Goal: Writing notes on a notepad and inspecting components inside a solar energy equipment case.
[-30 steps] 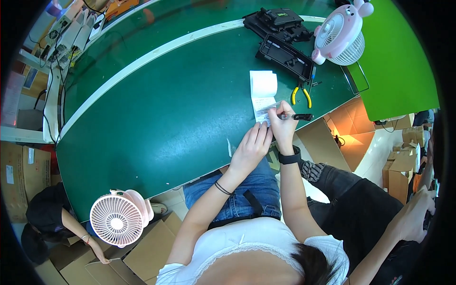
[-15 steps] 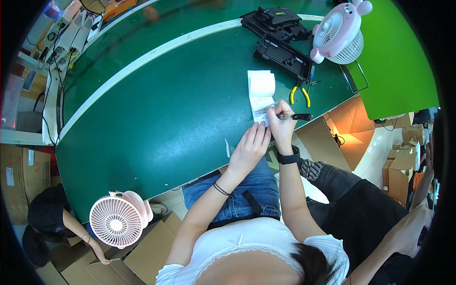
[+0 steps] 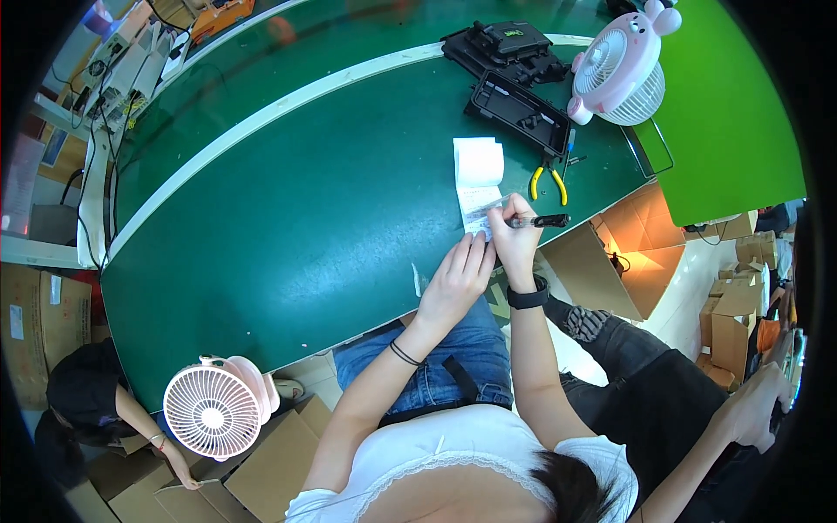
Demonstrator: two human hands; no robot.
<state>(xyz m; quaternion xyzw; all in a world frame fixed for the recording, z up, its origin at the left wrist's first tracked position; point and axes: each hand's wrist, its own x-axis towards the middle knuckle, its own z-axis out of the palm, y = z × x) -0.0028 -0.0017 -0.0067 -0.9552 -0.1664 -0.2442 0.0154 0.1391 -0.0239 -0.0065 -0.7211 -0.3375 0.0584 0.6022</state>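
Observation:
A small white notepad lies on the green table near its front edge, its top page folded back. My right hand is closed around a pen with a clear barrel and a black end, and rests on the lower part of the pad. The pen's tip is hard to make out behind my fingers. My left hand lies flat with fingers stretched out, their tips at the pad's bottom edge. Handwriting shows on the open page, partly covered by my right hand.
Yellow-handled pliers lie right of the pad, below a black plastic case. A pink fan stands at back right, another fan at front left. People sit on both sides. An open cardboard box stands right of the table.
My right hand still holds the pen at the pad, with little shift. The view has tipped slightly. At the far right, another person's hand has moved up towards a lit device.

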